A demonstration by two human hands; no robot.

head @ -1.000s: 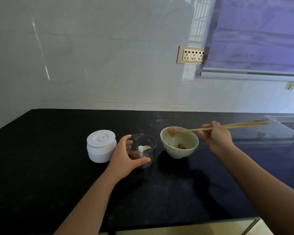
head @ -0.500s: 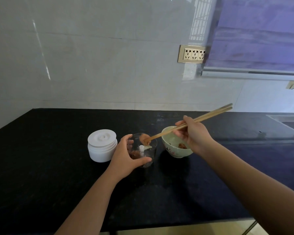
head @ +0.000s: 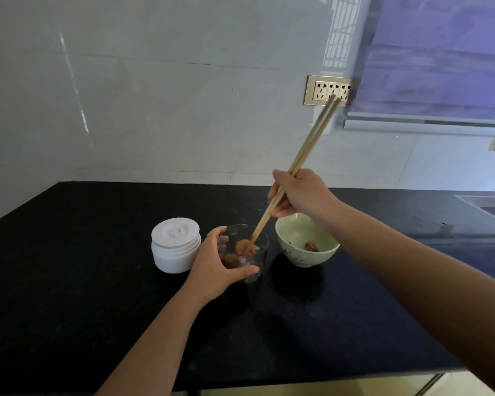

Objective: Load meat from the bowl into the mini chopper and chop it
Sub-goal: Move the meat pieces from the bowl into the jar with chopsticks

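Observation:
The clear chopper cup stands on the black counter with meat pieces inside. My left hand wraps around its near left side. My right hand grips wooden chopsticks, held steeply. Their tips reach down into the cup and pinch a piece of meat. A pale green bowl with a flower pattern stands just right of the cup and holds a little meat. The white chopper lid unit sits left of the cup.
A tiled wall rises behind the counter, with a socket strip on it. A sink edge shows at the far right. The counter's front edge runs along the bottom of the view.
My right hand carried a meat piece with the chopsticks from the bowl leftward, then tilted them upright and lowered the tips into the cup. My left hand kept its hold on the cup.

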